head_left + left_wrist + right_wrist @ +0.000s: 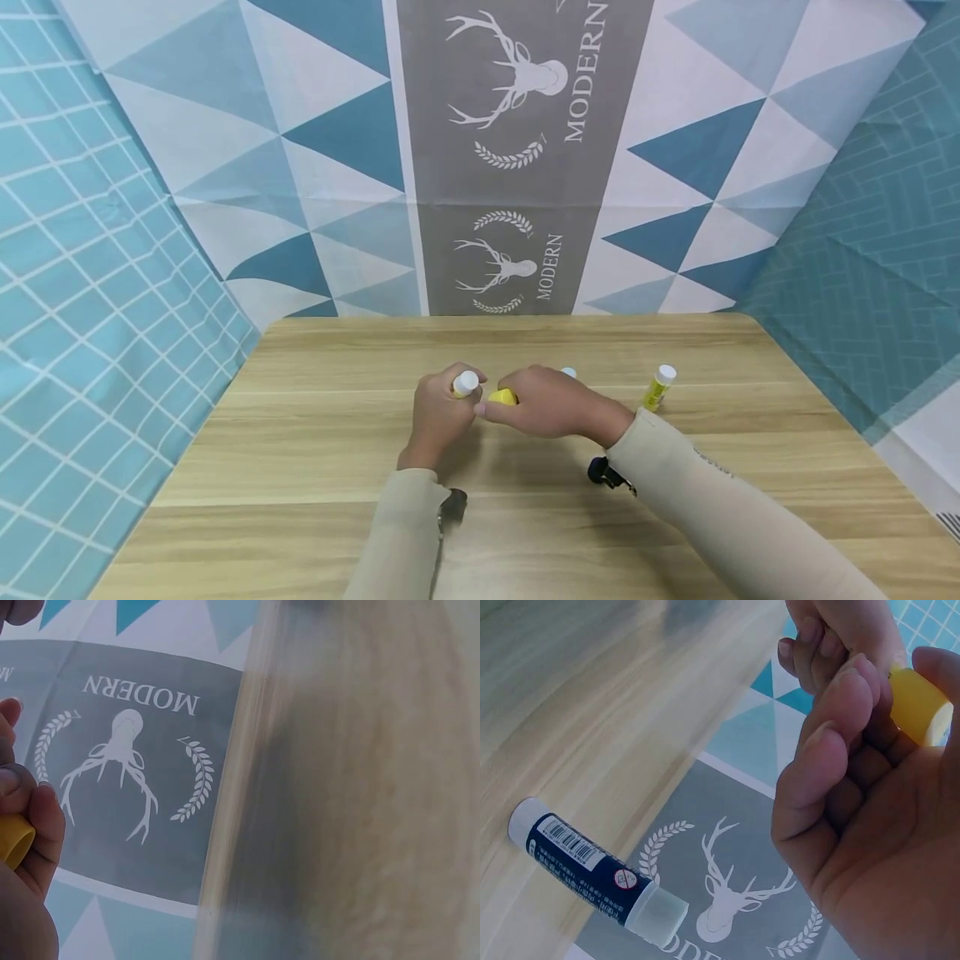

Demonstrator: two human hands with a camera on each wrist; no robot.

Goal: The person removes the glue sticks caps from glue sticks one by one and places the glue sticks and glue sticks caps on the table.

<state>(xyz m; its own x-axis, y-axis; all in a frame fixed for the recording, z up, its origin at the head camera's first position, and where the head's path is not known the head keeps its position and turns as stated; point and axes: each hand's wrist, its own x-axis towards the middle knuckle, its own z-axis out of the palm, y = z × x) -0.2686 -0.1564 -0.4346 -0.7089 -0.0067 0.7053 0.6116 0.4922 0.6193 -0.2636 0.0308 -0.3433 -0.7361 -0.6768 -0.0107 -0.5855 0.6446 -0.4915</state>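
Note:
In the head view, my left hand grips an upright yellow glue stick with a white cap, and fingers cover most of its body. Close beside it on the right, my right hand pinches a small yellow rounded piece between thumb and fingers. The right wrist view shows this yellow piece with a whitish end, its exact kind unclear. Down at the left edge of the left wrist view, left-hand fingers curl about a yellow rim.
A navy glue stick with a barcode label stands beyond my right hand; only its pale top shows in the head view. Farther right stands another yellow glue stick with a white cap. Patterned cloth rises behind the wooden table.

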